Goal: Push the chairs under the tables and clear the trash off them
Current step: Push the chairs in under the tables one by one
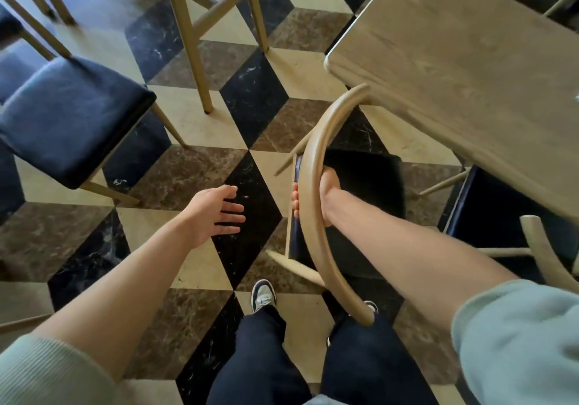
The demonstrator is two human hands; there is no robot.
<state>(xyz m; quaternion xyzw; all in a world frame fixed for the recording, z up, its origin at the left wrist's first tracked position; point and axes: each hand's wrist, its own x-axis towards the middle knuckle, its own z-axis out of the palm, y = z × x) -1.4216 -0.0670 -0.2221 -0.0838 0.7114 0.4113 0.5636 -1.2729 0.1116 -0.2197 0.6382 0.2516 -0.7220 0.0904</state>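
Note:
A wooden chair with a curved backrest rail (308, 185) and a dark seat (369, 185) stands at the near corner of a light wooden table (463, 69). My right hand (326, 197) grips the curved rail from inside, fingertips showing on its outer side. The rail's far end reaches under the table's corner. My left hand (216, 213) hovers over the floor to the left of the chair, fingers straight and spread, holding nothing. No trash shows on the visible part of the tabletop.
A dark-cushioned chair (72, 119) stands at the left, and wooden chair legs (194, 44) rise behind it. Another dark-seated chair (501, 216) sits under the table at right. The floor is cube-patterned tile. My feet (263, 298) stand just behind the held chair.

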